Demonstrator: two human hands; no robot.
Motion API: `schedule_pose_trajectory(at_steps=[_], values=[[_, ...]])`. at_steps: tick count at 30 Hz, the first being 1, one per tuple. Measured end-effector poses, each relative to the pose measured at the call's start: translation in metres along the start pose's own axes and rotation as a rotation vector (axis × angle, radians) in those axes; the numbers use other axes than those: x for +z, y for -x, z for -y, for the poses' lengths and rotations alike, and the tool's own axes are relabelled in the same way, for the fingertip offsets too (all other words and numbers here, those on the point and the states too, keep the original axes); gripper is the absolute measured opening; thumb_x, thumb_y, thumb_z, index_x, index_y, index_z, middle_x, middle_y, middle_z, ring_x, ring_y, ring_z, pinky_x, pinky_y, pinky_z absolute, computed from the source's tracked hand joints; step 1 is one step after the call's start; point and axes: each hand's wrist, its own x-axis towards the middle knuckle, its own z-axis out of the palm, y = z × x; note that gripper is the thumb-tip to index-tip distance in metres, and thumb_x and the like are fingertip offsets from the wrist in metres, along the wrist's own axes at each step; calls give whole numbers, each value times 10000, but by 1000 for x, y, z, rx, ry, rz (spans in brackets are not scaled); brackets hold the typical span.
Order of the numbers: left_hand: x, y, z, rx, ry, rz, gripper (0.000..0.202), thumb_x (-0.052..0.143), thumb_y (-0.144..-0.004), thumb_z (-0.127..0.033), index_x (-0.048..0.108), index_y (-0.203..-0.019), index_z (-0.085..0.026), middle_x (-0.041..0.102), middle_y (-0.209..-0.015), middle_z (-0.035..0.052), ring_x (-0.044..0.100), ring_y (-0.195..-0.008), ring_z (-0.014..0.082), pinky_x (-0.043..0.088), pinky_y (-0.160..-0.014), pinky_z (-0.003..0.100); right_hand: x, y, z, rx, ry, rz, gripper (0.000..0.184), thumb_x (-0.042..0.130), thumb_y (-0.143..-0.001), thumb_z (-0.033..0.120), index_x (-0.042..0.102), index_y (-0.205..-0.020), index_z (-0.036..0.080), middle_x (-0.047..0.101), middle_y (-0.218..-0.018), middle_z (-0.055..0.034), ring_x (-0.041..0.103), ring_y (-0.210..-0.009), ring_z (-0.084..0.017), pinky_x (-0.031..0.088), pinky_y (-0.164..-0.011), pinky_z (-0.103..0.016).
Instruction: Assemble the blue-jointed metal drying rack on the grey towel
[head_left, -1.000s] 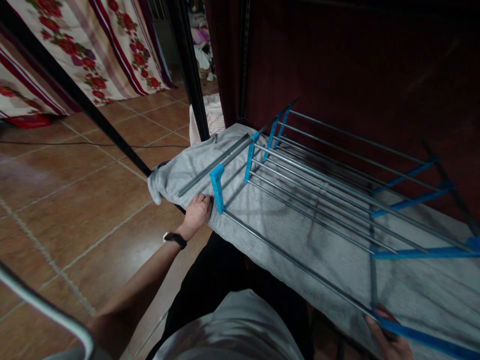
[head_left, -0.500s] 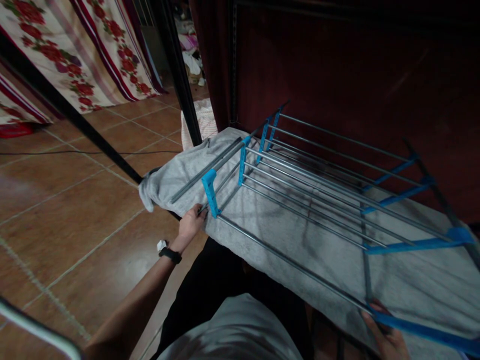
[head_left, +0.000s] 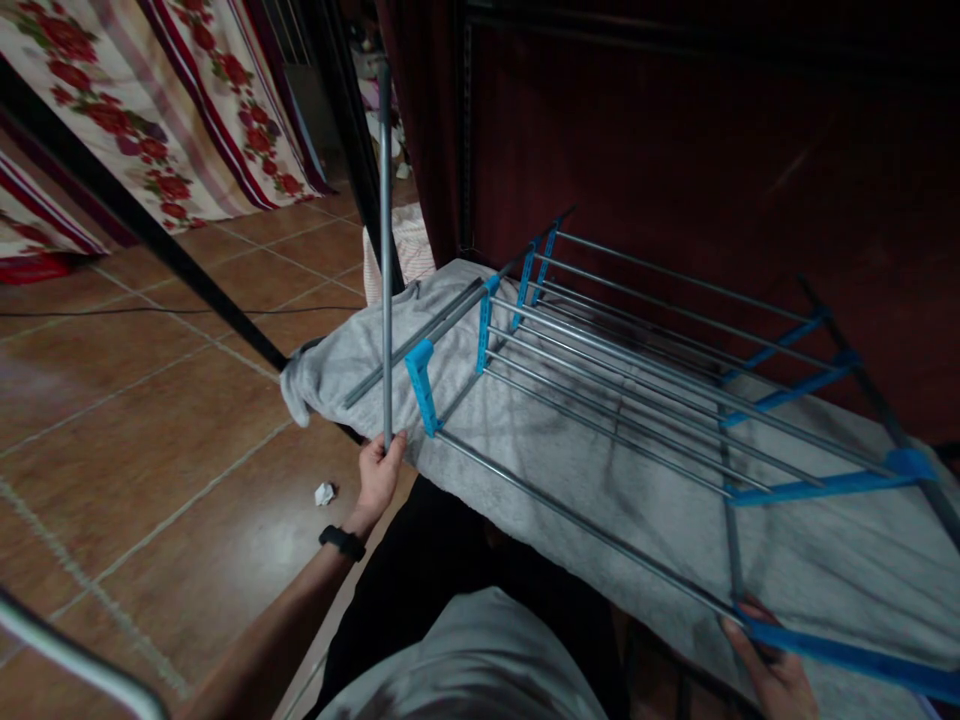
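Observation:
My left hand (head_left: pixel 377 473) is closed on the lower end of a grey metal rod (head_left: pixel 385 250), which stands nearly upright in front of me. A rack (head_left: pixel 637 390) of grey rods and blue plastic side pieces lies on a grey towel (head_left: pixel 525 440) to my right. A blue end piece (head_left: pixel 421 383) of the rack is just right of my left hand. My right hand (head_left: pixel 772 672), at the bottom right edge, grips the rack's near blue bar (head_left: pixel 840 655). Two loose rods (head_left: pixel 420 335) lie on the towel's left part.
Brown floor tiles (head_left: pixel 150 440) spread to the left, with a small white scrap (head_left: pixel 324 492) on them. A black slanted pole (head_left: pixel 142 225) and floral curtain (head_left: pixel 112 110) are at upper left. A dark red wall (head_left: pixel 675 150) stands behind the rack.
My left hand has lifted one grey rod from the towel's edge and raised it upright. The rack and my right hand have stayed in place.

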Motion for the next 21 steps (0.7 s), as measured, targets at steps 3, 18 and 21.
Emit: schedule_pose_trajectory(at_steps=[3, 18, 21], values=[[-2, 12, 0, -2, 13, -2, 415, 590, -801, -477, 381, -567, -205, 330, -526, -43, 286, -510, 88, 239, -462, 228, 0, 1, 1, 11, -11, 3, 668, 695, -671, 659, 598, -1156, 210, 613, -1247, -73, 523, -1237, -358, 338, -1122, -492], [-8, 26, 8, 506, -299, 335, 410, 511, -897, -363, 402, -540, -194, 411, -550, -19, 418, -521, 105, 350, -543, 239, 4, 7, 5, 18, -24, -15, 675, 678, -721, 638, 557, -1242, 226, 548, -1361, -87, 460, -1323, -350, 298, -1156, -507], [-10, 23, 9, 639, -406, 420, 407, 489, -939, -367, 455, -574, -190, 441, -569, -12, 461, -534, 108, 350, -549, 234, 5, 7, 5, 12, -49, -16, 681, 683, -718, 635, 556, -1246, 222, 534, -1383, -93, 453, -1327, -359, 297, -1155, -504]])
